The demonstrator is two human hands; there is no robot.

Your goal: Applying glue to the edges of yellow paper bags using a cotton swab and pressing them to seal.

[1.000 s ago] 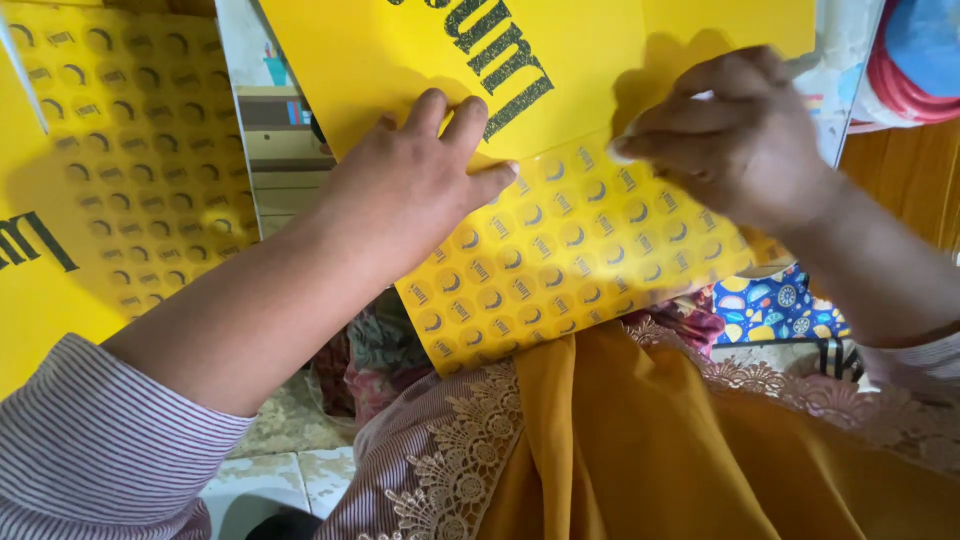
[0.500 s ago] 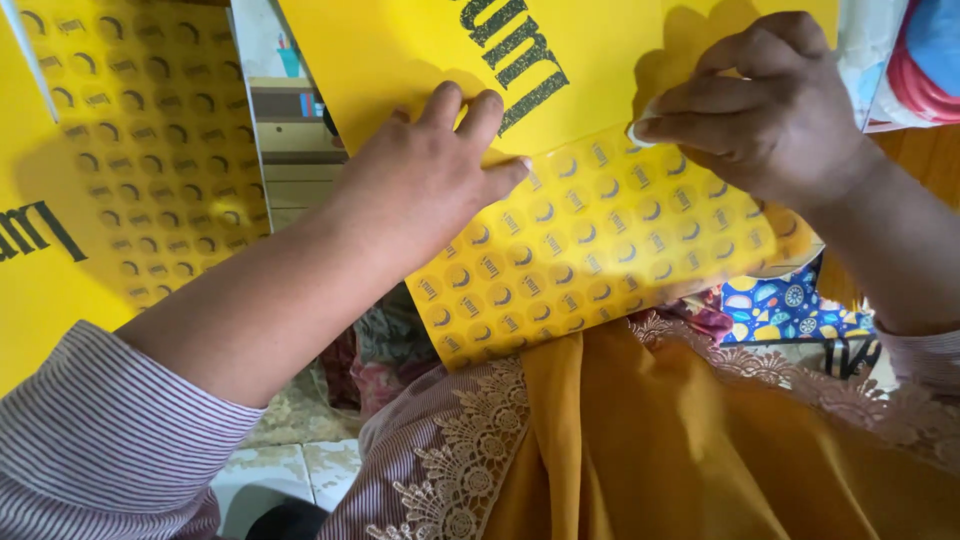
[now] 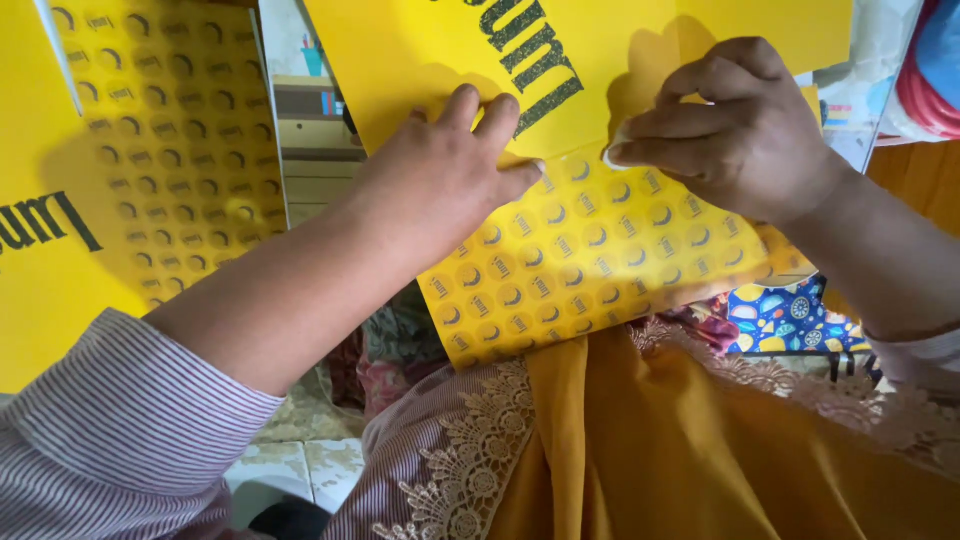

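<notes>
Card (image 3: 590, 240), yellow and patterned, lies over the lap, tucked under a plain yellow sheet (image 3: 420, 60). It looks light, thin and bendy, likely to crease, so best held flat near the fold. Left hand (image 3: 440, 180) presses it flat, fingers spread; right hand (image 3: 740, 125) pinches something small and white at the seam.

Bright, even daylight fills the room — the yellow card sheet (image 3: 590, 240) glows almost flatly, with a faint sheen over its printed dots. The right hand (image 3: 740, 130) throws a soft-edged shadow up and left onto the card, and the left hand (image 3: 440, 180) leaves a fainter one. Focus is crisp on the hands and the lace trim (image 3: 470, 440); the corners — the blue and red shape (image 3: 925, 60) — go soft and slightly stretched.
</notes>
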